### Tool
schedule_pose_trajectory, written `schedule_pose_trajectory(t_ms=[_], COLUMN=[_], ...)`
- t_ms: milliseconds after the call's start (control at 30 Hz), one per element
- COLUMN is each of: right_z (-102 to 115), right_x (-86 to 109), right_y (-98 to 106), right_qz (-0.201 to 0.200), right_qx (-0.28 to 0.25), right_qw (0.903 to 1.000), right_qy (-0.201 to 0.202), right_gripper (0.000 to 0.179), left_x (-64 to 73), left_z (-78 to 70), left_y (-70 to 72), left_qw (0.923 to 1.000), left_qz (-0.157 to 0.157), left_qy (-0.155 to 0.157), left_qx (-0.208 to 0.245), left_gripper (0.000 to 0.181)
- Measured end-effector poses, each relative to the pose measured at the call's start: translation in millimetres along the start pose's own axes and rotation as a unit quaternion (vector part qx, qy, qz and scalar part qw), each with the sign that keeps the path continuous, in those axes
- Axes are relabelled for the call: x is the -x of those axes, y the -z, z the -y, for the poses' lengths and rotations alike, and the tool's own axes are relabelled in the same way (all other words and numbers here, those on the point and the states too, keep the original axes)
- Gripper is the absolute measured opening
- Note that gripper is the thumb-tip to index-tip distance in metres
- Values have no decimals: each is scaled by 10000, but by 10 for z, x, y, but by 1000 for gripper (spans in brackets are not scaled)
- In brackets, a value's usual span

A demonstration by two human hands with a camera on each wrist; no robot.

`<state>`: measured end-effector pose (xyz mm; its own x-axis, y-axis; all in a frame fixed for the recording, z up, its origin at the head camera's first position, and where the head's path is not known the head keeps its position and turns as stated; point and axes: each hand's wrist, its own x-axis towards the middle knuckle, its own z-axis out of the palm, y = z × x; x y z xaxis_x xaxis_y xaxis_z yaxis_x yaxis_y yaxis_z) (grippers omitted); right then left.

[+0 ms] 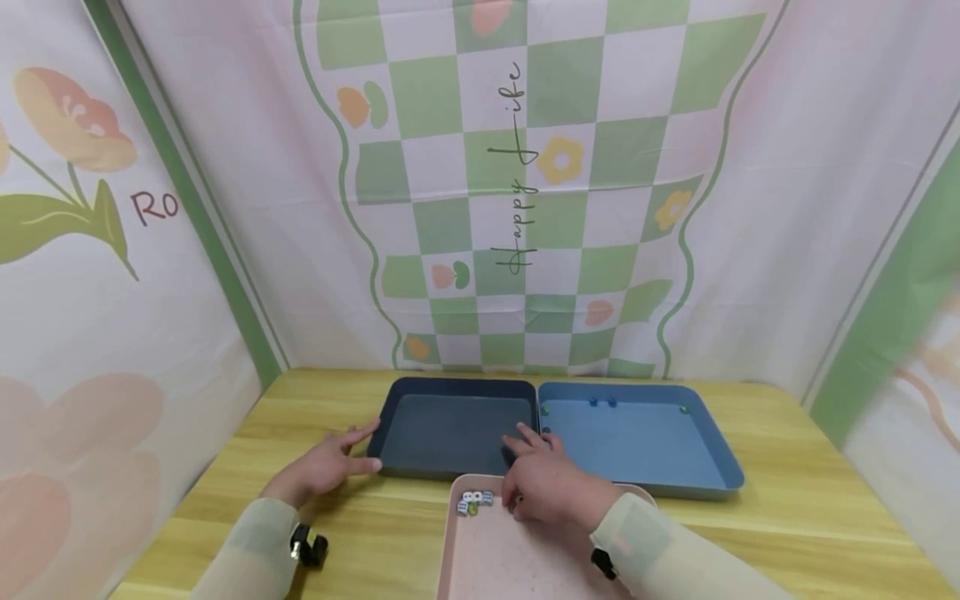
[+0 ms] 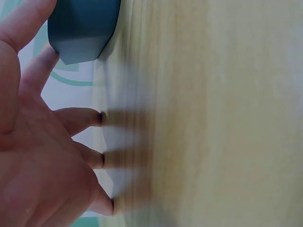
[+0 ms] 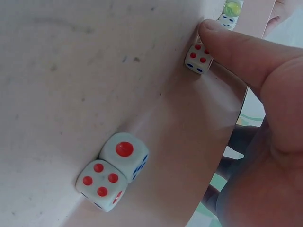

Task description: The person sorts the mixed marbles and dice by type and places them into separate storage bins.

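Note:
My left hand (image 1: 322, 467) is at the left end of the dark navy tray (image 1: 450, 417), thumb and index finger spread along its corner. The left wrist view shows the other fingers extended near the wooden table. My right hand (image 1: 547, 479) reaches over the far rim of the pink tray (image 1: 525, 558), fingers toward the navy tray. In the right wrist view its thumb (image 3: 227, 40) overlaps a white die (image 3: 198, 59) by the tray wall. Two more dice (image 3: 102, 184) sit together nearby. White dice (image 1: 477, 497) and a green-yellow marble (image 1: 472, 508) lie in the pink tray's far left corner.
A lighter blue tray (image 1: 637, 450) stands right beside the navy one, with blue marbles (image 1: 612, 402) and green marbles (image 1: 684, 409) along its edges. All trays sit on a wooden table (image 1: 810, 517). A printed curtain (image 1: 495, 208) hangs behind.

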<state>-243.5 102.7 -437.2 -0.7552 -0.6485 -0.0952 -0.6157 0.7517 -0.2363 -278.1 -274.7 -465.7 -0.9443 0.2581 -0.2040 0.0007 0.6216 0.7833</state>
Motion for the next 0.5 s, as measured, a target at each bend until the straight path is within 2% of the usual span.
schedule_pose_trajectory(t_ms=[267,367,500], right_z=[-9,-12,-48], right_x=[4,16,32], right_y=[-2,30,108], right_qz=[18,-14,-98], right_qx=[-130,-605,-1362], right_qw=[9999,9982,9906], right_qy=[36,51,21], right_gripper=[18,18,22], left_x=[7,6,-4], left_z=[-7,-8,1], left_y=[6,6,6], left_qw=[10000,10000,10000], left_qz=[15,17,8], left_qy=[-25,-11,-16], left_qx=[10,20,11], left_gripper=[79,79,80])
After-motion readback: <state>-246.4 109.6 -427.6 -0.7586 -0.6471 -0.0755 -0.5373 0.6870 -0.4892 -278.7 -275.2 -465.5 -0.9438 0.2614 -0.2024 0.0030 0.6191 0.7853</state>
